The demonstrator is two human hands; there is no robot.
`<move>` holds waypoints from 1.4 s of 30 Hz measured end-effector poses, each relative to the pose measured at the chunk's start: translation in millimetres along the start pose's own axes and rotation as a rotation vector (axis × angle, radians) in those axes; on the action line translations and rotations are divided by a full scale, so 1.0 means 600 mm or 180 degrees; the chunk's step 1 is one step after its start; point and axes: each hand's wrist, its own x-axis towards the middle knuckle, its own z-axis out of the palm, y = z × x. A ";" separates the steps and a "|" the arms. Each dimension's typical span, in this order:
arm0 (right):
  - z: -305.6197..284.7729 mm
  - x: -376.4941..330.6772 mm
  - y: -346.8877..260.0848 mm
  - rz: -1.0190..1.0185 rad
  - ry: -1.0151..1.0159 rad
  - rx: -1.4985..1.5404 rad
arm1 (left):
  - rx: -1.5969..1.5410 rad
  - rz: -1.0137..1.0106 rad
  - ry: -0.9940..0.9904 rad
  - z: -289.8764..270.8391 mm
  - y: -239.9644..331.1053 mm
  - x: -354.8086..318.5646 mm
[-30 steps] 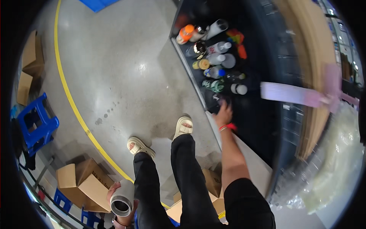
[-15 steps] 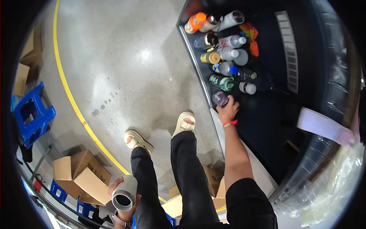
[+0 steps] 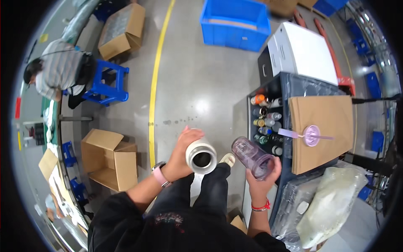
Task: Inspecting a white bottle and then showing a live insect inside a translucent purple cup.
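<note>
Left of the cardboard, a slanting cup is being clasped by the nearer right hand, a flask by the left hand.

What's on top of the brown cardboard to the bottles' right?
A round purple lid, with a thin stick across it and a pale strap reaching past the cardboard's left edge. The surface directly under the lid is covered, can't be seen.

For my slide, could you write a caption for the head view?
Left fingers hold an open white, metal-rimmed cylindrical bottle; right fingers hold a translucent purple, plastic-looking cylindrical cup.
</note>
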 end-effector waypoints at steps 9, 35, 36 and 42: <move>-0.142 0.052 -0.356 -0.1903 0.0614 0.1530 | -0.0119 0.0944 0.0160 -0.109 0.200 0.015; -0.248 -0.006 -0.533 -0.3856 -0.0504 -0.1068 | -0.0938 -0.0151 -0.0920 -0.109 0.376 -0.032; -0.249 -0.008 -0.536 -0.3880 -0.0546 -0.1129 | -0.0933 -0.0146 -0.0944 -0.109 0.379 -0.033; -0.257 -0.007 -0.538 -0.4071 -0.0503 -0.1295 | -0.1571 -0.0381 -0.1103 -0.104 0.392 -0.032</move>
